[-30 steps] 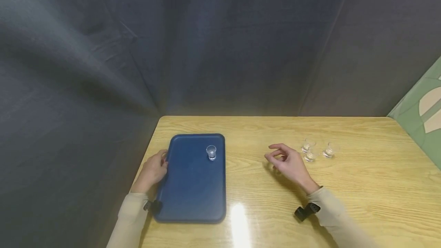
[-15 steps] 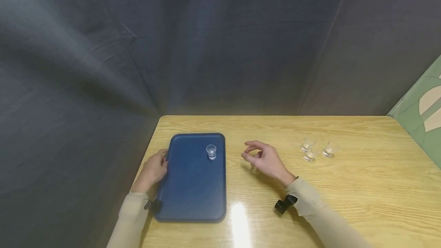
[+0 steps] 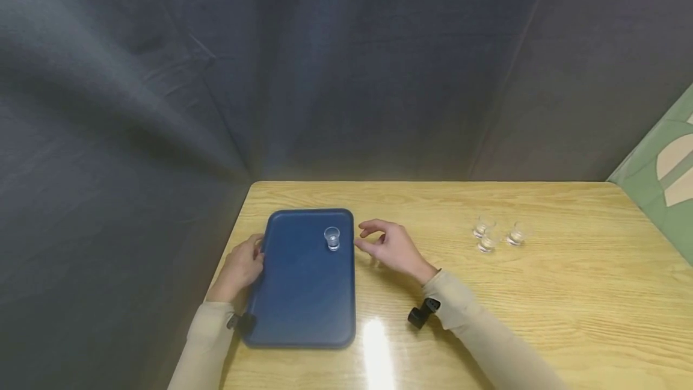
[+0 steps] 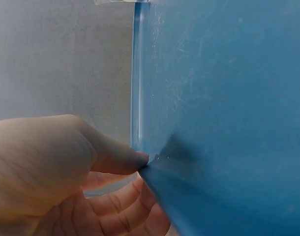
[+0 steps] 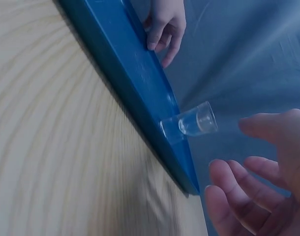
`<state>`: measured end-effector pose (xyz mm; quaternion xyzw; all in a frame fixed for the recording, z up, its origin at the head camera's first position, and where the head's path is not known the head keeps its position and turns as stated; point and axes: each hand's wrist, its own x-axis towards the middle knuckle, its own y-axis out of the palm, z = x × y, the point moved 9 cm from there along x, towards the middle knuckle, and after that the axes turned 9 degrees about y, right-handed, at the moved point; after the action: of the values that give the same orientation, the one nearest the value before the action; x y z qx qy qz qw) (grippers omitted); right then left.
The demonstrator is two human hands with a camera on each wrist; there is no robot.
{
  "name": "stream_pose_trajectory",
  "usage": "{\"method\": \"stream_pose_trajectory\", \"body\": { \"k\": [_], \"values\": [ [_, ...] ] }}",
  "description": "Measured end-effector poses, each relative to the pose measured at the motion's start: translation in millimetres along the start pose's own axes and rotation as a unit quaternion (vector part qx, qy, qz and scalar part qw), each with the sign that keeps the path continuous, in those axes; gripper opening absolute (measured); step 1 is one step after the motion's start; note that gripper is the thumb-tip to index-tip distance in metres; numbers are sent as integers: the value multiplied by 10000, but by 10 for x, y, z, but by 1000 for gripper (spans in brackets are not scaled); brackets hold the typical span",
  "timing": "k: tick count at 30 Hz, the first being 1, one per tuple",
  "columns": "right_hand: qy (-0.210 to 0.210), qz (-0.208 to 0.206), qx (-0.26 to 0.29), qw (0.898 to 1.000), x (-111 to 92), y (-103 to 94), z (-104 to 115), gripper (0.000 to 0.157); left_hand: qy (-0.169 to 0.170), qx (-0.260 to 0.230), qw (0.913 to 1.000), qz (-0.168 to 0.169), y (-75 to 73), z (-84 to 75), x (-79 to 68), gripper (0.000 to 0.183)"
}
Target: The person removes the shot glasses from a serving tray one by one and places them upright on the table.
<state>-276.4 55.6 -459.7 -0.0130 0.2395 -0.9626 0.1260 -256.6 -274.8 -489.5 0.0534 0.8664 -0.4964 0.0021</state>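
Observation:
A blue tray (image 3: 303, 294) lies on the wooden table with one small clear shot glass (image 3: 332, 239) upright near its far right corner. My left hand (image 3: 241, 268) holds the tray's left edge. In the left wrist view the thumb (image 4: 123, 160) presses on the rim and the fingers (image 4: 118, 211) curl along its outer side. My right hand (image 3: 392, 248) hovers at the tray's right edge, fingers loosely bent and apart, with nothing between them. In the right wrist view the glass (image 5: 189, 123) stands on the tray, a short gap from the right hand's fingertips.
Three more clear shot glasses (image 3: 486, 242) stand grouped on the table (image 3: 541, 306) to the right. Dark curtains (image 3: 352, 77) hang behind the table and along its left side. A green patterned cloth (image 3: 668, 161) is at the far right.
My right hand has moved left across the table, from beside the glass group to the tray's right edge. The left hand, the tray and the glasses have stayed put.

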Motion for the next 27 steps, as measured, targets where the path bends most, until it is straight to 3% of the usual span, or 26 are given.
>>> {"method": "stream_pose_trajectory", "body": {
  "k": [15,27],
  "values": [
    [-18,168,-440,9989,159,318,138,48,23,24,10000,-47,-22,-7,-4,49],
    [-5,-69,-836,9965,275,438,165,45,9,13,10000,14,-8,15,3,50]
  ]
}}
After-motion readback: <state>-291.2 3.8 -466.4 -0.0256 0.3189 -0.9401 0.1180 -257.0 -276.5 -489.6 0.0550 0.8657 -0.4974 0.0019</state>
